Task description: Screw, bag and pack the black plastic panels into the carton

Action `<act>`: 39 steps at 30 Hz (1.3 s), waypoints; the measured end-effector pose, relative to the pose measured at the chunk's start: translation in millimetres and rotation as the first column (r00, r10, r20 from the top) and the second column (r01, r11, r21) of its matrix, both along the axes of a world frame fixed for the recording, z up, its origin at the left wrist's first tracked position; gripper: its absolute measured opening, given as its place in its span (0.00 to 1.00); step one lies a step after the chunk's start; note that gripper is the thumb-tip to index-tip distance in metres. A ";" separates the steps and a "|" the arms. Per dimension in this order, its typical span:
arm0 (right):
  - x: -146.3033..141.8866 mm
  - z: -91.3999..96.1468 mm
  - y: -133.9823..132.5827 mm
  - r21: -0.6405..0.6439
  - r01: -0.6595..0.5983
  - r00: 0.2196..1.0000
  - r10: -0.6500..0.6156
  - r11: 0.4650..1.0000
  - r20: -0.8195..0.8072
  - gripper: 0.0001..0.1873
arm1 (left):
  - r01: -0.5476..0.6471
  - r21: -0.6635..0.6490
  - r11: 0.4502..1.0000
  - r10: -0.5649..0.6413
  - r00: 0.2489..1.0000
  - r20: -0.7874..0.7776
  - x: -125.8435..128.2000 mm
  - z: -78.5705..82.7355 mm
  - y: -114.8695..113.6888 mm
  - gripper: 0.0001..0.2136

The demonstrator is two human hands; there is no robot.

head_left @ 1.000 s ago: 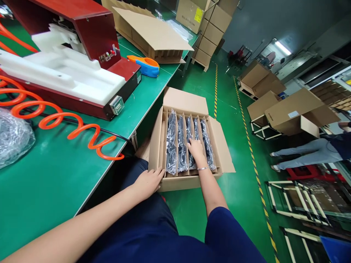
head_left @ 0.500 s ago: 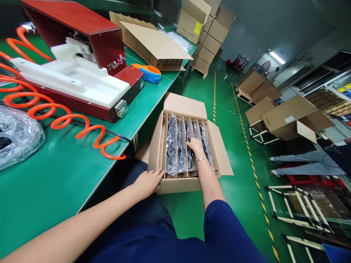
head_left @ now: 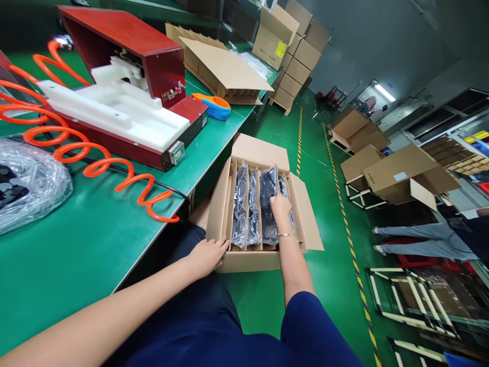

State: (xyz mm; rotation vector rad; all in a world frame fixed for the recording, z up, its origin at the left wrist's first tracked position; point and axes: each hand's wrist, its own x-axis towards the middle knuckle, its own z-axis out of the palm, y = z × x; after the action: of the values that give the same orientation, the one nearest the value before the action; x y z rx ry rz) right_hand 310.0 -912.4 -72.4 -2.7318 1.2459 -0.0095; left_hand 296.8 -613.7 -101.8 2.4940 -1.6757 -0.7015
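Note:
An open cardboard box (head_left: 248, 262) with upright cardboard dividers stands in front of me beside the bench. My left hand (head_left: 209, 256) grips its near left corner, fingers over the rim. Between the fingers of my right hand (head_left: 280, 208) is a flat black part in a clear plastic bag (head_left: 269, 206), its broad face showing and its upper portion out of the slots. Other bagged black parts, such as the one at the left (head_left: 240, 206), stand on edge between the dividers. My right hand partly hides the slots on the right.
On the green bench (head_left: 95, 244) are a red fixture with a white bed (head_left: 130, 114), a coiled orange air hose (head_left: 110, 163), a plastic-wrapped bundle (head_left: 30, 183) and a blue-orange tape roll (head_left: 217, 108). Stacked cartons (head_left: 300, 66) stand behind. A person (head_left: 428, 239) is at right.
My right hand has drawn one bagged black part up from its slot and turned its broad face toward me. My left hand stays on the box corner. The view has shifted slightly.

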 end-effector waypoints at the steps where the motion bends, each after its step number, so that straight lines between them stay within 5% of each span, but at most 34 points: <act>1: -7.4 6.2 -3.6 -0.007 -0.004 0.998 0.004 1.000 0.058 0.21 | -0.006 -0.003 1.000 0.006 1.000 -0.006 0.0 0.9 -0.2 0.30; 6: -47.9 24.5 -11.7 -0.001 -0.062 0.926 0.058 0.998 0.374 0.30 | -0.006 0.008 1.000 0.006 1.000 -0.025 -0.8 5.3 -0.8 0.30; 12: -73.5 14.8 11.0 0.039 -0.177 0.740 0.106 0.983 0.664 0.32 | 0.008 0.021 1.000 -0.008 1.000 -0.013 -1.5 3.3 1.2 0.30; 20: -74.8 16.9 36.8 0.147 -0.283 0.593 0.053 0.948 0.803 0.29 | 0.001 0.005 1.000 -0.001 1.000 0.003 -1.5 -1.9 2.8 0.30; 26: -77.2 23.5 54.1 0.246 -0.338 0.550 -0.021 0.909 0.835 0.28 | -0.129 -0.085 0.988 0.120 0.987 -0.103 3.7 16.9 -3.8 0.27; 31: -79.0 28.1 71.4 0.326 -0.416 0.548 -0.053 0.849 0.835 0.30 | -0.410 -0.227 0.883 0.264 0.837 -0.480 11.8 32.9 -4.4 0.33; 39: -73.0 33.3 96.8 0.488 -0.515 0.585 -0.127 0.704 0.801 0.30 | -0.590 -0.384 0.710 0.111 0.632 -0.767 16.9 20.2 -1.8 0.30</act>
State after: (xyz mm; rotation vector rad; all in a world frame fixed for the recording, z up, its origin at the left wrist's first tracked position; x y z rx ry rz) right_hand 237.0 -815.6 -39.1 -1.7826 0.4650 -0.5672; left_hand 313.7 -615.5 -81.6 1.6720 -0.8429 -0.7542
